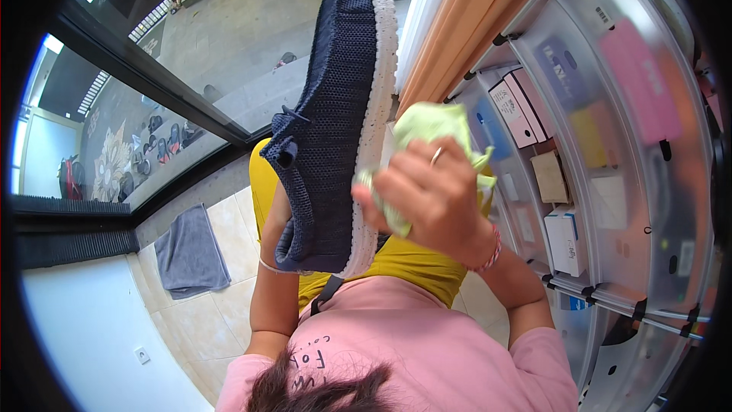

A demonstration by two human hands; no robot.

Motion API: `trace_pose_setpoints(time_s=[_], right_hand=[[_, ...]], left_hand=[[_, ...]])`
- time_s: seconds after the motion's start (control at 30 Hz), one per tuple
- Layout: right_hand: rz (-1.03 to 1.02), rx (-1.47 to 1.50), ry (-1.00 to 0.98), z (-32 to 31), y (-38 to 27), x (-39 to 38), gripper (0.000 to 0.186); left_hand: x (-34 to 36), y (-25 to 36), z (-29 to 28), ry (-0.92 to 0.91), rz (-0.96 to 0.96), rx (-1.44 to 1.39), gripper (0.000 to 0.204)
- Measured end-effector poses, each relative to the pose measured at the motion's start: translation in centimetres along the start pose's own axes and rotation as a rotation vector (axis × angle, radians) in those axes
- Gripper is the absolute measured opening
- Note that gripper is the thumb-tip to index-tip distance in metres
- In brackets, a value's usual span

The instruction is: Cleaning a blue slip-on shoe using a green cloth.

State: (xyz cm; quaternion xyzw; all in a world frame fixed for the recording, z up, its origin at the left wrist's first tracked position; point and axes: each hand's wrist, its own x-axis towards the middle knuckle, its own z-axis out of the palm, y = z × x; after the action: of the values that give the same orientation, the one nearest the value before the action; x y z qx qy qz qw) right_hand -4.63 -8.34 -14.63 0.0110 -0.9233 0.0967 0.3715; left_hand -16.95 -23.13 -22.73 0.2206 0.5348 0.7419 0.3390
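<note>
A dark navy knit shoe with a speckled white sole is held up in front of me, toe toward the top of the view, laces facing left. My left hand holds it up from behind the heel opening; the shoe hides most of that hand and its fingers. At the right of the sole, my right hand grips a crumpled light green cloth. This hand is slightly blurred, its fingers bent round the cloth close to the sole edge. I cannot tell whether the cloth touches the sole.
Clear plastic storage drawers with boxes inside rise close on my right, beside an orange curtain. A grey towel lies on the tiled floor at left. Beyond the black-framed glass door, several shoes rest outside.
</note>
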Motion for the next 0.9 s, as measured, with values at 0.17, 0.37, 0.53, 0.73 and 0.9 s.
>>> trace_pose_setpoints(time_s=[0.17,0.37,0.53,0.73,0.9], right_hand=[[-0.079,0.081,-0.061,-0.4,-1.1,-1.3,0.027],[-0.049,-0.2,0.164,-0.7,3.3,2.1,0.02],[-0.08,-0.289,0.408,-2.1,7.1,5.5,0.023],[-0.034,-0.201,0.364,-2.3,7.4,5.6,0.024],[0.001,-0.146,0.201,-0.8,4.0,2.4,0.021]], left_hand=[[-0.3,-0.8,-0.4,-0.071,-0.024,-0.219,0.038],[-0.5,-2.5,-2.1,-0.116,-0.072,0.0,0.039],[-0.2,-3.8,-3.2,-0.148,-0.106,0.189,0.039],[0.1,-4.6,-4.4,-0.183,-0.147,0.407,0.04],[1.0,-3.8,-2.6,-0.154,-0.075,0.163,0.047]])
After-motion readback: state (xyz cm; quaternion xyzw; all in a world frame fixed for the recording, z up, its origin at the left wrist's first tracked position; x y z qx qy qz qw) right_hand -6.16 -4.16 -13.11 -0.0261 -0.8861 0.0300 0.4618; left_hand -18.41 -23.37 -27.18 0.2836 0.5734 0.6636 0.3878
